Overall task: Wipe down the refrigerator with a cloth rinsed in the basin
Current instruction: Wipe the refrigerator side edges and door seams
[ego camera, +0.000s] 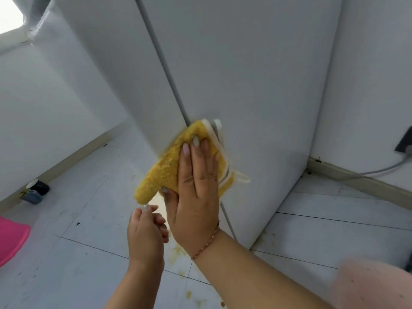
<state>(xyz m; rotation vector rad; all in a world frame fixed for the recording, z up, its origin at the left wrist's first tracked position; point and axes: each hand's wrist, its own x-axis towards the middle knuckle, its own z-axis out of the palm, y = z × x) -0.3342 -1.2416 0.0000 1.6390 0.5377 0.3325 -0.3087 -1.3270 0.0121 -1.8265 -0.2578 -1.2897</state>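
A white refrigerator [245, 74] fills the middle of the head view, with a grey seam running down between its door and side. My right hand [196, 192] presses a yellow cloth [165, 168] with white stripes flat against the fridge at the seam, fingers straight. The cloth's lower corner hangs free to the left. My left hand [145, 233] hovers just below the cloth with fingers loosely curled, holding nothing. A yellowish smear shows on the fridge below the cloth.
A pink basin [11, 239] shows at the left edge on the tiled floor. A dark cup and small box [35, 191] sit by the left wall. Yellow-brown spills [178, 250] spot the floor near the fridge base. A grey cable [379, 170] runs to a wall socket on the right.
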